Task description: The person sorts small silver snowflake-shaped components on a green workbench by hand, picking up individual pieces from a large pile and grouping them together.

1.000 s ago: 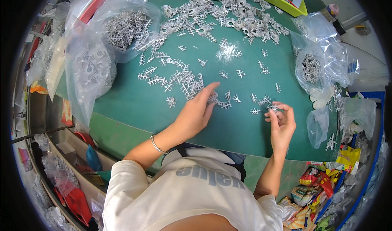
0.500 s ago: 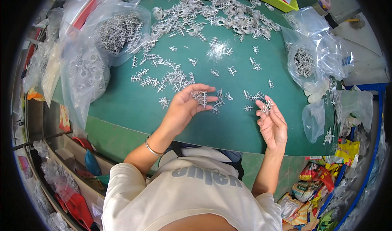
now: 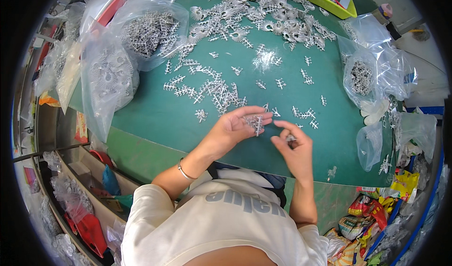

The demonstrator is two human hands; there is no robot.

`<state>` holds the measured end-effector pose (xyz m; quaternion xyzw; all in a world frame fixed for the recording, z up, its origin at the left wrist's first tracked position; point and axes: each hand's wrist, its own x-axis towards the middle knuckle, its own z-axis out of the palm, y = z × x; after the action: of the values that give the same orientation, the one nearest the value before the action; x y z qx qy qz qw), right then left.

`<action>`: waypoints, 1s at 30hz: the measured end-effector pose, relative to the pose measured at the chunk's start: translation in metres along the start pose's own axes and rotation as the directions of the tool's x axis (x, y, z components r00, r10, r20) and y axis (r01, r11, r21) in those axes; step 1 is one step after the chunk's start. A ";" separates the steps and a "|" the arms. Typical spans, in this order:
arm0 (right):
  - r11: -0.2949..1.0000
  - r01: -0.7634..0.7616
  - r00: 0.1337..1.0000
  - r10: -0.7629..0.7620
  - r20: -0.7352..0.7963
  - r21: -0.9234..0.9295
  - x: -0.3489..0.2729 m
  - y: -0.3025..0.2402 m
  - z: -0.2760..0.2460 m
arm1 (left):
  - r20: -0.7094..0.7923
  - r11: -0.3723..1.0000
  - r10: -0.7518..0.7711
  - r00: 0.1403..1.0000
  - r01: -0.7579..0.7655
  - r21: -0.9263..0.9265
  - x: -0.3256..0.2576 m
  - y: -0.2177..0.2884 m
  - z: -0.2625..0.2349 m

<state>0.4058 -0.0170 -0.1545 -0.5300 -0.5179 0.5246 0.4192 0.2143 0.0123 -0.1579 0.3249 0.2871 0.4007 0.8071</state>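
My left hand (image 3: pixel 231 127) is above the green table's near part, its thumb and fingers closed on a few small silver branched pieces (image 3: pixel 255 123), which look like metal twigs with short side arms. Close to its right, my right hand (image 3: pixel 297 152) has curled fingers. One small silver piece (image 3: pixel 290 138) shows inside them, partly hidden. The two hands are near each other but apart. Just beyond them lie a few loose branched pieces (image 3: pixel 306 114), and a larger cluster of the same kind (image 3: pixel 221 94) spreads to the left.
A big heap of silver fan-shaped and branched pieces (image 3: pixel 278 14) covers the far table. Clear plastic bags of pieces stand at left (image 3: pixel 150 33) and right (image 3: pixel 361 77). A yellow-green tray (image 3: pixel 329 4) sits at the far right. Drawers (image 3: pixel 84 172) and colourful packets (image 3: pixel 362 209) flank me below.
My right hand has moved left, close to my left hand, and its fingers have curled inward around the piece. The whole view has shifted slightly, moving the table rightward in the picture.
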 end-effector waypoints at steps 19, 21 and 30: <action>0.972 -0.089 0.996 0.089 0.009 0.217 0.001 -0.010 0.007 | -0.031 0.851 0.209 0.977 -0.167 0.499 -0.018 -0.005 0.021; 0.994 0.014 1.000 -0.011 -0.025 0.108 -0.001 -0.008 0.011 | -0.077 0.934 0.157 0.985 -0.123 0.336 -0.016 -0.013 0.013; 0.990 0.074 0.994 -0.065 -0.083 0.117 -0.002 -0.007 0.011 | -0.097 0.932 0.160 0.982 -0.118 0.342 -0.016 -0.010 0.023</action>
<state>0.3942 -0.0192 -0.1483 -0.5059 -0.4867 0.5182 0.4885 0.2270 -0.0128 -0.1479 0.4514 0.3765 0.4217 0.6904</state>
